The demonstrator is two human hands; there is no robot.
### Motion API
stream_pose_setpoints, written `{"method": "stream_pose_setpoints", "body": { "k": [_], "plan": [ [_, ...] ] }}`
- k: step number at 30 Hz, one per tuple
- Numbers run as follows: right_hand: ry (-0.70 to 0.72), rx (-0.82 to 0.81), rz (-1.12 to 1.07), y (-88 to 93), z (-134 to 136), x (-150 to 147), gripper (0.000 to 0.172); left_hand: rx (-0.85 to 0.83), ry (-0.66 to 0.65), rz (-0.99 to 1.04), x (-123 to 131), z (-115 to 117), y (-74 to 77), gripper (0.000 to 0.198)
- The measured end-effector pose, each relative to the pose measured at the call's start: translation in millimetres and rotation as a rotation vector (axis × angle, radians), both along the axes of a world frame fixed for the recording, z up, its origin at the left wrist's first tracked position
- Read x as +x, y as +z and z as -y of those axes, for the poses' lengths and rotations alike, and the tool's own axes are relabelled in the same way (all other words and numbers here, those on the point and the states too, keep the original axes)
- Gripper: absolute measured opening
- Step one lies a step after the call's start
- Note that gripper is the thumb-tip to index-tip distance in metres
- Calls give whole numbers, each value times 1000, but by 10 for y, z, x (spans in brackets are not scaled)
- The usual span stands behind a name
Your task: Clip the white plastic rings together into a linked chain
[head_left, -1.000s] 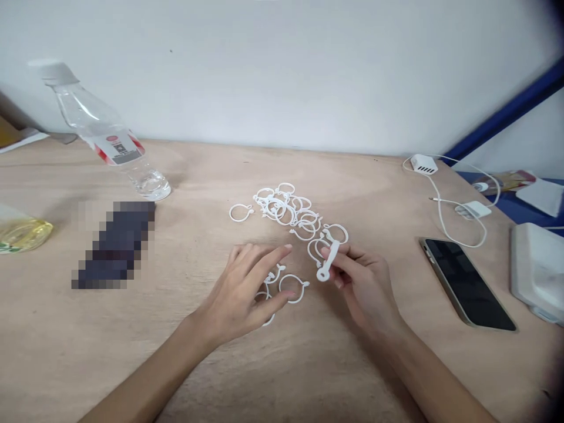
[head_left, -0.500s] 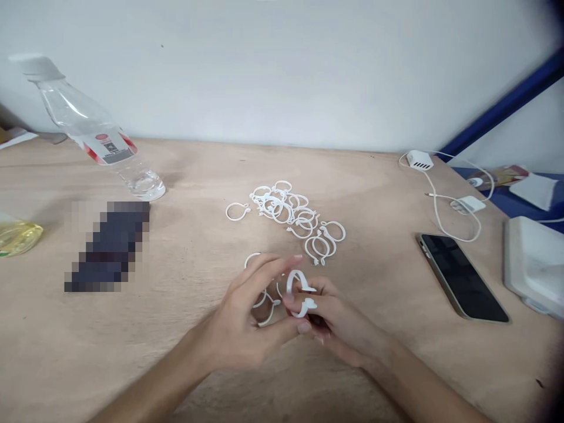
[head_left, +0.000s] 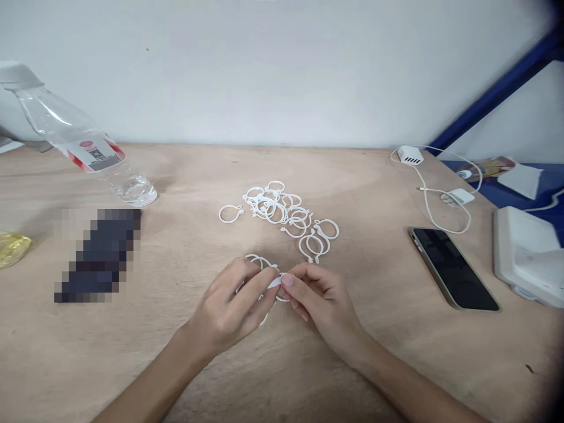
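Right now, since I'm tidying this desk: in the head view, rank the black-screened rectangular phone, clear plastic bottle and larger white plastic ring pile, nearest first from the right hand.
1. Larger ring pile, just ahead.
2. Phone, off to the right.
3. Bottle, far left.

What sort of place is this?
Probably an indoor desk or worktable, though home or workshop is unclear: a wood-grained tabletop carries a cluster of white rings and a phone.

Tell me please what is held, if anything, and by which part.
The left hand and right hand hold a white ring; their fingers cover much of it, so which part cannot be told.
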State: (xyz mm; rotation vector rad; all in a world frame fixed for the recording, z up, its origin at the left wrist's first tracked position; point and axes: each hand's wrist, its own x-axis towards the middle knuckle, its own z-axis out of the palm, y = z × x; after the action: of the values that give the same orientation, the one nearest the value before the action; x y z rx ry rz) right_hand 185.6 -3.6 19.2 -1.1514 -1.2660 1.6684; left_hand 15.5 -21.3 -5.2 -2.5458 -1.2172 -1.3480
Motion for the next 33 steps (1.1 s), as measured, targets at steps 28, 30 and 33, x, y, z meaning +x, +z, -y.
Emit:
{"method": "stream_pose_setpoints", "body": {
  "k": [28, 30, 33],
  "plan": [
    [144, 301, 139, -58, -82, 81, 32, -563, -84, 34, 46, -34, 57, 48],
    [65, 368, 266, -85, -166, 154, 33, -554, -77, 34, 29, -47, 73, 47],
    [-181, 541, 625, -123, -337, 303, 27, -506, -26, 16, -7, -69, 89, 42]
  ]
}}
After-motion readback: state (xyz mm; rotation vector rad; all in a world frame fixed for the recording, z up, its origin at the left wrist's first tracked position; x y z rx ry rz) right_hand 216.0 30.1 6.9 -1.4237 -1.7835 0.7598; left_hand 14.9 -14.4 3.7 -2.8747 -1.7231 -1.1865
